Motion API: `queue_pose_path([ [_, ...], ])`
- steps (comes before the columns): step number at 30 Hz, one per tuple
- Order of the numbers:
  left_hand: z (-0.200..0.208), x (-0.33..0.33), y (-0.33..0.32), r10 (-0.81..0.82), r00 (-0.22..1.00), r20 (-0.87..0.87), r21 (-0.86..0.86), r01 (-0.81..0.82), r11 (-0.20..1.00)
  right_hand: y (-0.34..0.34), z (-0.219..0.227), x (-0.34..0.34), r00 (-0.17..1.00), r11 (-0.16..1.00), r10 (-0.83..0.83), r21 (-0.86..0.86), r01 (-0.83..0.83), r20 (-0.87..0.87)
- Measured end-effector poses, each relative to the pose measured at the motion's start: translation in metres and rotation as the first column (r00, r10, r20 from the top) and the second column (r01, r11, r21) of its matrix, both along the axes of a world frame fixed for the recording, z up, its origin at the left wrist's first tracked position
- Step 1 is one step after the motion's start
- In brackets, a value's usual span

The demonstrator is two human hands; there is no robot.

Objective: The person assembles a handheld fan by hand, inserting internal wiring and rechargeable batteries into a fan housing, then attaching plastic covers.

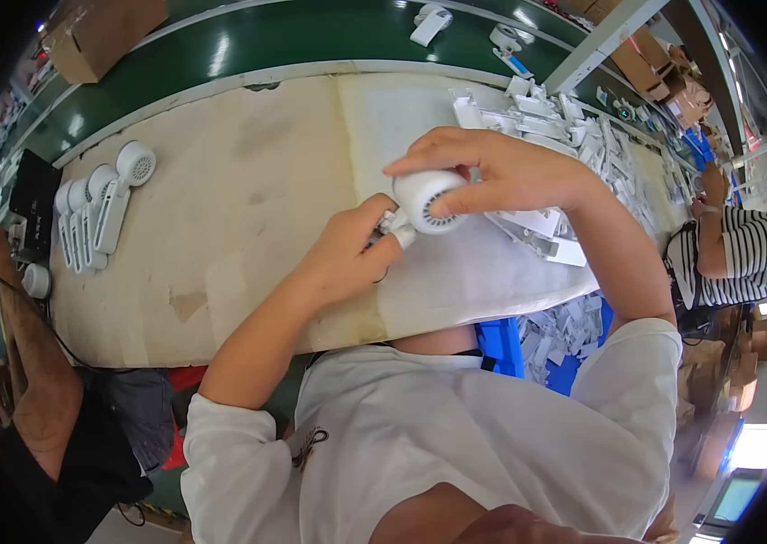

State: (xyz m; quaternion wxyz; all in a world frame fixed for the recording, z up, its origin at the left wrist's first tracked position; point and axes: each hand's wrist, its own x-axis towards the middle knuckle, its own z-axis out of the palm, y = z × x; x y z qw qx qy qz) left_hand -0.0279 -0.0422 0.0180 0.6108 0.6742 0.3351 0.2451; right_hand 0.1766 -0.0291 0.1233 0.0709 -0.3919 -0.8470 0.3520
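Many white parts point(594, 150) lie near the right hand point(506, 168).

Around the pale table point(229, 199) are a brown carton point(110, 36), a green surface point(311, 41) and a striped-shirted person point(755, 245).

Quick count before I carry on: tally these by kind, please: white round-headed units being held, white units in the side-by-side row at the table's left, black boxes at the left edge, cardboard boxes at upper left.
Held white unit: 1
White units in the row: 4
Black box: 1
Cardboard box: 1
Total: 7
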Motion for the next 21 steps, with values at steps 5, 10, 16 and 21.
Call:
queue_pose_path([
  [5, -0.007, -0.006, 0.004, 0.138, 0.919, 0.370, -0.223, -0.057, 0.973, 0.006, -0.005, 0.041, 0.884, 0.903, -0.428, 0.133, 0.409, 0.190],
  [10, -0.007, -0.006, 0.018, 0.205, 0.814, 0.543, -0.320, -0.025, 0.947, -0.018, -0.021, 0.071, 0.585, 0.795, -0.606, 0.445, 0.413, 0.539],
  [16, -0.010, -0.016, 0.018, 0.193, 0.855, 0.482, -0.302, -0.045, 0.952, -0.013, -0.021, 0.061, 0.602, 0.787, -0.614, 0.342, 0.514, 0.510],
  [21, 0.003, -0.027, 0.024, 0.435, 0.785, 0.441, -0.233, -0.367, 0.900, -0.026, -0.027, 0.017, 0.926, 0.777, -0.251, 0.629, 0.019, 0.282],
])
